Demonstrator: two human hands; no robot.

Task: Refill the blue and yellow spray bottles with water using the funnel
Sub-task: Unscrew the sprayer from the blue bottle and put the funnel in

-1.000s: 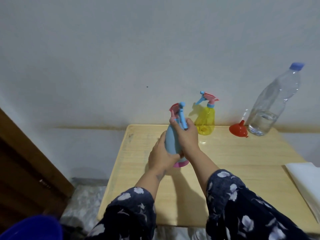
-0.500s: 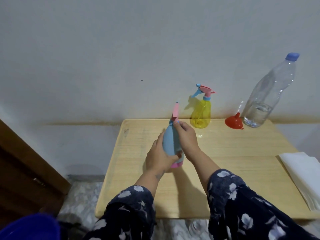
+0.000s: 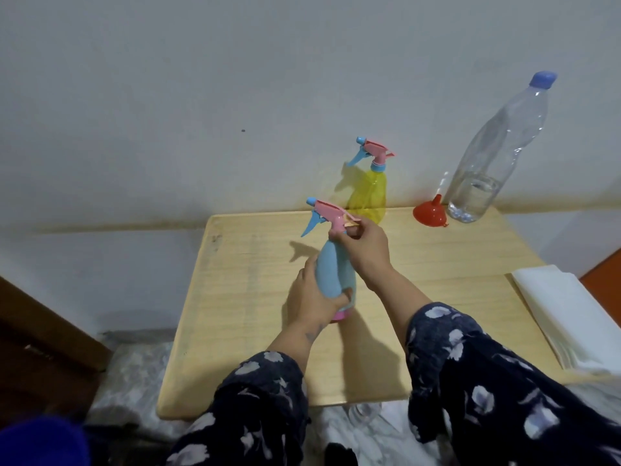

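- The blue spray bottle (image 3: 336, 270) stood upright near the middle of the bench (image 3: 242, 331).
- The left hand (image 3: 312, 297) clasped its lower body; the right hand (image 3: 364, 247) pinched the collar under the pink spray head (image 3: 327, 213).
- Unscrewing probably went best with the body held steady and only the collar turned.
- The yellow spray bottle (image 3: 368, 193), funnel (image 3: 430, 211) and water bottle (image 3: 490, 156) waited along the far edge.

Two spray bottles, one blue (image 3: 336, 270) and one yellow (image 3: 368, 193); one red funnel (image 3: 430, 213); one clear water bottle (image 3: 494, 153); one folded white cloth (image 3: 578, 311).
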